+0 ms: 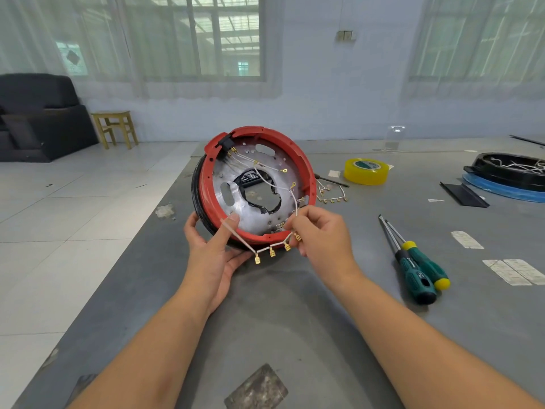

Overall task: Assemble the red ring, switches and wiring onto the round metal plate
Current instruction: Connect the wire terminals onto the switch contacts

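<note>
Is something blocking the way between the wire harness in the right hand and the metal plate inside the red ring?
Nothing visible does. The right hand pinches the white wire harness just over the red ring; the metal plate lies open.

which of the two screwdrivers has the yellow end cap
The right-hand screwdriver, lying farther from the hands; its butt is yellow, while the other screwdriver ends in dark teal.

Soft bright window daylight, faint shadows, sharp focus, wide-angle edge distortion.
</note>
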Demonstrator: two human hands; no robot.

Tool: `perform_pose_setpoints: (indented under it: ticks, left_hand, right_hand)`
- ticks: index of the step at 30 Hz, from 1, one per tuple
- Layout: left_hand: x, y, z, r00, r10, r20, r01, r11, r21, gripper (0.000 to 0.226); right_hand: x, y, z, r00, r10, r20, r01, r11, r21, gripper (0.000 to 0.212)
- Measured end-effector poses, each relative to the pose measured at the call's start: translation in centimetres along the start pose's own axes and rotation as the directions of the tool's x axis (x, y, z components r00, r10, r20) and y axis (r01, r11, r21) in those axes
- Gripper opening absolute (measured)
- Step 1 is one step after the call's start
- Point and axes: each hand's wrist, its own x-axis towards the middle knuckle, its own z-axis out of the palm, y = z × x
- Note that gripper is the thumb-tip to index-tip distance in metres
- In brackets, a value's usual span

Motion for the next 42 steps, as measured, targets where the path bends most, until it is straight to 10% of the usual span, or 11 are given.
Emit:
perform_pose_setpoints:
  ticks: [9, 19, 26, 32, 42]
  left_hand:
    - [-0.3, 0.2, -0.1, 0.999, 0.001, 0.054, -0.002, 0.999, 0.033, 0.078]
    - [-0.7, 0.0, 0.3, 0.994, 0.032, 0.105, -0.043, 0.994, 0.103, 0.079]
    - [-0.6, 0.0, 0.2, 0.996, 0.047, 0.081, -0.054, 0.994, 0.090, 0.079]
    - [-0.5, 0.1, 0.1, 0.996, 0.083, 0.023, -0.084, 0.992, 0.091, 0.079]
    - [-0.4, 0.0, 0.1, 0.993, 0.114, 0.022, -0.116, 0.986, 0.121, 0.076]
  right_hand:
    - [1.9, -0.2, -1.0, 0.983, -0.115, -0.146, 0.134, 0.982, 0.135, 0.020]
    - [4.3, -0.8, -3.1, 0.987, 0.076, -0.143, 0.006, 0.868, 0.497, 0.023]
    - [3.7, -0.1, -3.3, 0.991, -0.030, -0.127, 0.020, 0.997, -0.075, 0.019]
    - [2.5, 1.2, -3.6, 0.952, -0.289, -0.100, 0.190, 0.816, -0.546, 0.028]
    - [2.5, -1.8, -2.0, 0.808, -0.552, -0.206, 0.307, 0.693, -0.652, 0.022]
